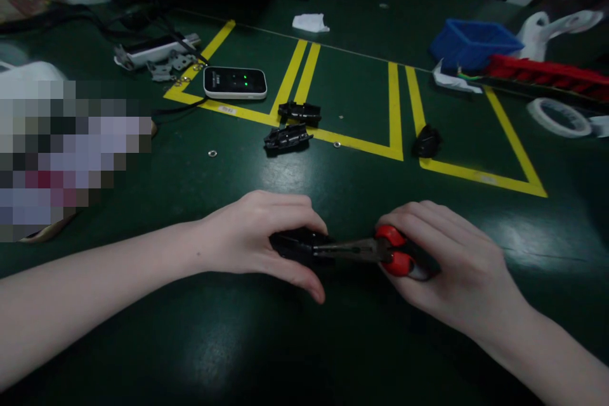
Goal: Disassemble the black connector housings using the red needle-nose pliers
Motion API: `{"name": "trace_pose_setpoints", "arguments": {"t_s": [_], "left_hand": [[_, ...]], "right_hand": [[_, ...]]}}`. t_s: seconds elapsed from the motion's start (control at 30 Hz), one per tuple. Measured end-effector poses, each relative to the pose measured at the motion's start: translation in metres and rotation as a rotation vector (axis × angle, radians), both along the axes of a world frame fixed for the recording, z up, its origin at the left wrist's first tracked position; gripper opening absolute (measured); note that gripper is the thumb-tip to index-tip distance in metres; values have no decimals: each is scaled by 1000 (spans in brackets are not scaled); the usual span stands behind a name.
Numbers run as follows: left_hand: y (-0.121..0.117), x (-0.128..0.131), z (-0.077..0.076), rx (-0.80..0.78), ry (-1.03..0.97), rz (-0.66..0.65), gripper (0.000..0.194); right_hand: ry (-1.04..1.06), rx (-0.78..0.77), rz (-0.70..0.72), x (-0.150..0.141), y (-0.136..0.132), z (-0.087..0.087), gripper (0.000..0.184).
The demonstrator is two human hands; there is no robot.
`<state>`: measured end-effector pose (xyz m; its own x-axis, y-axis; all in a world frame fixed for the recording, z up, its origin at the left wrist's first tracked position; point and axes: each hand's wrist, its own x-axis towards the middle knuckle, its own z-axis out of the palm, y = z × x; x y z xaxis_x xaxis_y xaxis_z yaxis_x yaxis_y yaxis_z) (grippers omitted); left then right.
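Note:
My left hand (259, 238) is closed over a small black plastic part (297, 245) and holds it down on the dark green table (295, 336). My right hand (447, 266) grips the red handles of a pair of needle-nose pliers (375, 249). The pliers' jaws point left and reach into the black part. Two similar black parts (299, 112) (287, 137) lie further back on the yellow tape lines, and a third black piece (426, 142) lies to the right of them.
A black-and-white device with green lights (235, 83) and metal brackets (164, 57) lie at the back left. A blue bin (473, 43), a red brush strip (547, 74) and a tape roll (559, 117) sit at the back right. Small washers (212, 153) dot the table.

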<state>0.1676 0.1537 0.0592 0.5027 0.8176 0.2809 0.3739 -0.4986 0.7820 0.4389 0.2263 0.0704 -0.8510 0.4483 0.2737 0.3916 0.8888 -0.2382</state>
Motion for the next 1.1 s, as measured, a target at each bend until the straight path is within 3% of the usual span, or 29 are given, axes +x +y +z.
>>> {"name": "trace_pose_setpoints", "arguments": {"t_s": [0.73,1.1], "left_hand": [[5,1,2,-130,168,-94,47],[6,2,0,-160,126,-71,43]], "right_hand": [[-4,24,-46,-4,-6,-18,23],[134,-115,-100,0,-2,-17,27]]}}
